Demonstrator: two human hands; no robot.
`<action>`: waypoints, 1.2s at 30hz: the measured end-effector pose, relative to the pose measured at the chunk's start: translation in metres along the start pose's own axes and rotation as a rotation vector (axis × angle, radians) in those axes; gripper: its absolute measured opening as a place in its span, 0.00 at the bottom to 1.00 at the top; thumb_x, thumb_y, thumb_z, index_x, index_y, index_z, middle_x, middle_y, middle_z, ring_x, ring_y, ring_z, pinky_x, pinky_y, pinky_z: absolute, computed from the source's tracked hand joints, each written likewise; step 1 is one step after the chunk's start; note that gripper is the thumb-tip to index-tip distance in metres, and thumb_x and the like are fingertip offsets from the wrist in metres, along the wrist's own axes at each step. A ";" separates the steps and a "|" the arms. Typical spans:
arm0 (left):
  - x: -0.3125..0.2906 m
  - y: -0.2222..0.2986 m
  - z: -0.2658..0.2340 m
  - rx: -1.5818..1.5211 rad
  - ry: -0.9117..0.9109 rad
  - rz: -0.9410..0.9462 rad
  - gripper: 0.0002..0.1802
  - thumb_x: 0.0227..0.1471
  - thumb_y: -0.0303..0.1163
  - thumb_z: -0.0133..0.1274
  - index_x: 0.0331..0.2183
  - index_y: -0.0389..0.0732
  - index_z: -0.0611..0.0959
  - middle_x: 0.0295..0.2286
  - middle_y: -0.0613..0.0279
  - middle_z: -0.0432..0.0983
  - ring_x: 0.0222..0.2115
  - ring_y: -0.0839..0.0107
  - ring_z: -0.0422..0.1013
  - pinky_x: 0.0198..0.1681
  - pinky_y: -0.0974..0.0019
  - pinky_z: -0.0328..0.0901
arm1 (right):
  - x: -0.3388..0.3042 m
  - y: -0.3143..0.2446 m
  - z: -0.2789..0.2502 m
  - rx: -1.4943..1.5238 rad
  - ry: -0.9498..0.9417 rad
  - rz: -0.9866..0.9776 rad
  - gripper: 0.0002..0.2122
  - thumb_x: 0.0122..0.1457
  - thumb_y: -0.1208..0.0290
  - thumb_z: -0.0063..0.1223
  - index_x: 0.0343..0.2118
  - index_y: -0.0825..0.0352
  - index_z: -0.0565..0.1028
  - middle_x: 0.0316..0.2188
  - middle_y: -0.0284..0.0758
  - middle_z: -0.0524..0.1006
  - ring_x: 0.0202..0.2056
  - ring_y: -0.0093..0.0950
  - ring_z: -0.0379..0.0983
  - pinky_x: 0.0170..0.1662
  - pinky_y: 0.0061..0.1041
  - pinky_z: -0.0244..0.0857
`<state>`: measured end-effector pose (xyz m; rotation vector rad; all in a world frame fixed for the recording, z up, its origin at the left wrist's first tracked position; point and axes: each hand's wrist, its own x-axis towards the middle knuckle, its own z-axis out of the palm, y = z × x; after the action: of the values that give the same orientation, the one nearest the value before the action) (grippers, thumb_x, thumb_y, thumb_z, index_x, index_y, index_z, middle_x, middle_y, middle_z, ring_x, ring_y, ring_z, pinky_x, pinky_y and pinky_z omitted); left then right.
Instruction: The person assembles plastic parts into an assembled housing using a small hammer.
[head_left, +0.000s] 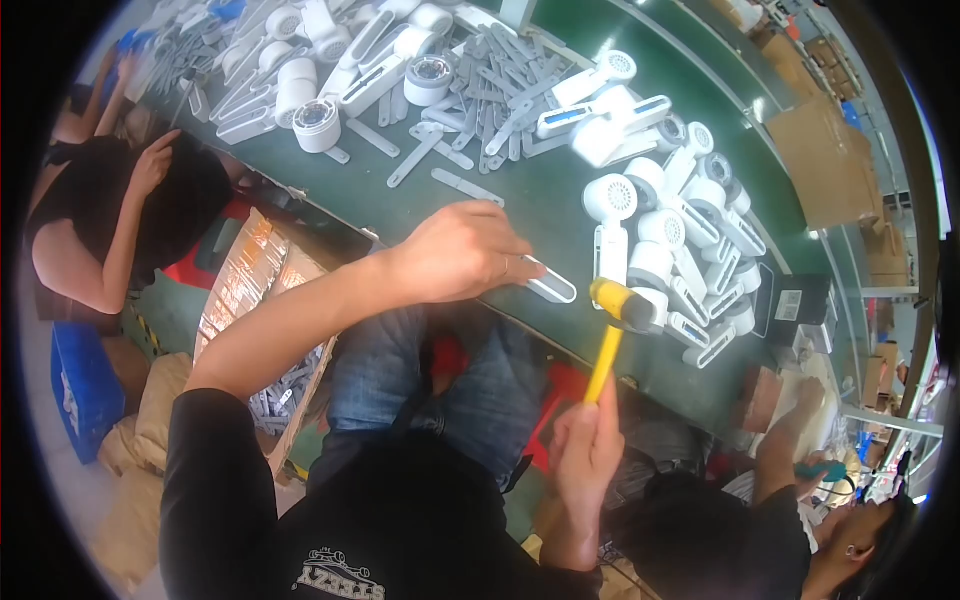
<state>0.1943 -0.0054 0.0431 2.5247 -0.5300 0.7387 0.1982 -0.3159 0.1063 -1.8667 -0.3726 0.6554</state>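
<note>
A white, round-ended casing slants in the left grip, a yellow-handled hammer in the right grip.

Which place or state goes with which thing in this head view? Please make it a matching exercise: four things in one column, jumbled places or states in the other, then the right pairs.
Column one
1. Hammer
2. Left hand
3. Cardboard box
4. Plastic bin

Column two
A. Left of the person's legs, with grey strips inside
B. Blue, near the picture's left edge
C. Gripped by its yellow handle in the right hand
D. Holding a white plastic piece

Right pairs: 1-C, 2-D, 3-A, 4-B
</note>
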 end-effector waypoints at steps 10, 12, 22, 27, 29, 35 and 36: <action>0.029 -0.009 0.001 0.011 -0.219 0.130 0.15 0.43 0.30 0.62 0.38 0.47 0.90 0.39 0.64 0.80 0.51 0.60 0.70 0.60 0.57 0.61 | 0.013 0.012 0.002 -0.140 0.002 0.101 0.24 0.76 0.68 0.40 0.73 0.63 0.61 0.20 0.30 0.71 0.19 0.17 0.65 0.24 0.22 0.62; 0.031 0.008 -0.011 0.025 -0.254 0.155 0.14 0.43 0.30 0.62 0.37 0.48 0.91 0.42 0.64 0.80 0.52 0.60 0.68 0.61 0.57 0.60 | 0.000 0.002 -0.005 0.062 0.082 0.079 0.24 0.78 0.65 0.38 0.74 0.62 0.58 0.21 0.26 0.69 0.18 0.13 0.62 0.21 0.17 0.59; -0.061 0.054 -0.010 0.069 0.108 -0.293 0.26 0.51 0.33 0.69 0.52 0.43 0.85 0.45 0.55 0.83 0.41 0.55 0.78 0.50 0.54 0.72 | 0.008 -0.008 0.016 -0.044 -0.037 0.045 0.25 0.77 0.69 0.35 0.75 0.63 0.55 0.19 0.27 0.68 0.17 0.15 0.63 0.22 0.17 0.62; -0.067 0.034 -0.007 0.091 0.275 -0.244 0.19 0.50 0.30 0.69 0.46 0.40 0.89 0.39 0.58 0.86 0.38 0.62 0.80 0.48 0.56 0.72 | -0.001 -0.035 0.031 -0.133 -0.005 -0.076 0.25 0.76 0.71 0.36 0.74 0.70 0.56 0.17 0.29 0.69 0.17 0.15 0.64 0.23 0.18 0.60; -0.062 0.032 -0.014 0.076 0.221 -0.269 0.17 0.51 0.30 0.69 0.45 0.42 0.90 0.39 0.61 0.86 0.38 0.63 0.80 0.50 0.57 0.70 | 0.000 -0.033 0.040 -0.089 0.028 -0.093 0.25 0.76 0.70 0.37 0.73 0.71 0.56 0.19 0.30 0.71 0.19 0.16 0.65 0.24 0.19 0.60; -0.069 0.038 -0.009 0.035 0.234 -0.345 0.13 0.52 0.31 0.69 0.42 0.44 0.91 0.40 0.62 0.86 0.39 0.67 0.80 0.52 0.58 0.69 | 0.014 -0.014 0.047 -0.170 0.009 -0.018 0.27 0.75 0.71 0.40 0.73 0.71 0.55 0.20 0.33 0.73 0.19 0.20 0.70 0.24 0.24 0.65; -0.070 0.039 -0.006 0.032 0.238 -0.351 0.13 0.52 0.31 0.69 0.42 0.44 0.91 0.40 0.62 0.86 0.39 0.67 0.80 0.52 0.58 0.69 | 0.008 -0.019 0.045 -0.082 0.023 -0.045 0.27 0.75 0.71 0.40 0.73 0.72 0.55 0.20 0.32 0.73 0.19 0.19 0.69 0.24 0.22 0.64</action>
<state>0.1190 -0.0187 0.0194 2.4192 0.0074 0.8964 0.1786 -0.2709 0.1095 -1.9363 -0.4310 0.5957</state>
